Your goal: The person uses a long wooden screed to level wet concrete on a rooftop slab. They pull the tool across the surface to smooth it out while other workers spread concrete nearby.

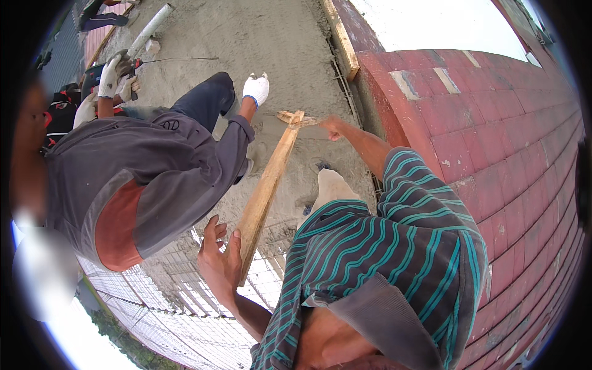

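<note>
A long, pale wooden plank [268,185] slants from lower left toward a short wooden crosspiece [286,116] at its far end. My left hand [217,256] is beside the plank's near end, fingers spread and thumb along its edge; the plank does not pass between thumb and fingers. My right hand [333,126] is closed at the right end of the crosspiece, apparently gripping it. Wet grey concrete [271,37] lies beneath the far end. To my left, a co-worker in a grey jacket [148,166] reaches a white-gloved hand [256,88] near the crosspiece.
Red roof tiles [493,129] slope along my right, beside a low wall [394,117] and a timber edge board [343,37]. Steel mesh [185,314] spreads at lower left. Another person's gloved hands [110,77] hold a red-and-black tool; a white pipe [151,28] lies beyond.
</note>
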Available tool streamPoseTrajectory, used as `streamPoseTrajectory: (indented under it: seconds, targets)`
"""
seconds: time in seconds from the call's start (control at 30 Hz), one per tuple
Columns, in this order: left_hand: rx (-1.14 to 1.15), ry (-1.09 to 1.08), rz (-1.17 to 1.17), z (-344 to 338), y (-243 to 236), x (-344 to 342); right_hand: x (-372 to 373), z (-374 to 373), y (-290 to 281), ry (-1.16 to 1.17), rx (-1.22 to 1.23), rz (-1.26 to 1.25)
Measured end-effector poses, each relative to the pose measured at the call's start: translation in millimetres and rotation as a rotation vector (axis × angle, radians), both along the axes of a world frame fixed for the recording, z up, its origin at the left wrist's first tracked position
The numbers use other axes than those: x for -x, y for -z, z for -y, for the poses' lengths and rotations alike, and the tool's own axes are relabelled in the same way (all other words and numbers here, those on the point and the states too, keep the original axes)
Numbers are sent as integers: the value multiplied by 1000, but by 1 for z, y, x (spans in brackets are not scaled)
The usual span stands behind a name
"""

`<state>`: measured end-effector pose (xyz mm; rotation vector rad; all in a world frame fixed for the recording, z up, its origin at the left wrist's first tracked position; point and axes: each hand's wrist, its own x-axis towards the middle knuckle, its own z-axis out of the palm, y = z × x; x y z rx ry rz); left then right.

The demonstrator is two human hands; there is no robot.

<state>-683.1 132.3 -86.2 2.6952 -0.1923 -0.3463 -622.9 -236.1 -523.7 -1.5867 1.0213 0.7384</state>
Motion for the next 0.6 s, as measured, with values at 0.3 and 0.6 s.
streamPoseTrajectory:
  seconds: [0.3, 0.6]
  targets:
    - [192, 58, 63, 6, -8, -17, 225, 32, 47, -61, 77, -236]
    - [322, 582, 370, -13, 8, -22, 566, -3, -59, -195, 1297, -487]
